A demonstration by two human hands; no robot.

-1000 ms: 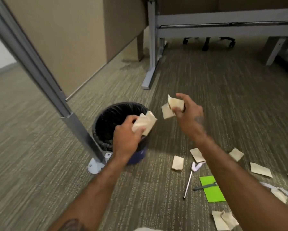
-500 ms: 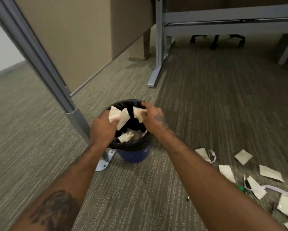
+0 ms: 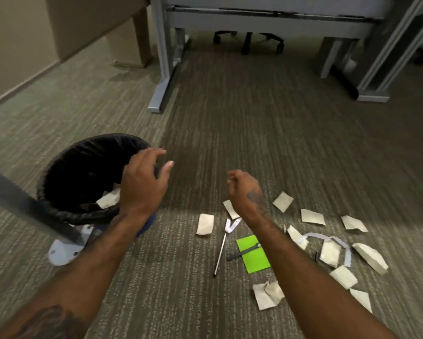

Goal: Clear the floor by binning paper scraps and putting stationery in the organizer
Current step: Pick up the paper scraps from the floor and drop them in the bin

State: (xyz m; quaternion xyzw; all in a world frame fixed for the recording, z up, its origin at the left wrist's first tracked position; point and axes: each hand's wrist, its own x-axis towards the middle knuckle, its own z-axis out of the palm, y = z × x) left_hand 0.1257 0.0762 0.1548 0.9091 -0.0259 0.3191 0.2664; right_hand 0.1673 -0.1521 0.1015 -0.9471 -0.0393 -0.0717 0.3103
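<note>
In the head view both our hands are empty: left grip (image 3: pixel 146 177) loosely spread beside the bin (image 3: pixel 66 174), right grip (image 3: pixel 244 189) half-curled directly above the paper scraps (image 3: pixel 312 217), so it's nearer.

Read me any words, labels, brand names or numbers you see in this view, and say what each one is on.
No readable text anywhere in this view.
Paper scraps on the carpet: blank on the sides that show.
Green sheet: plain, no print visible.
Pen: too thin and small to show any brand.
Bin: black liner, no label visible.
Marks on the right hand and forearms: too blurred to read.
</note>
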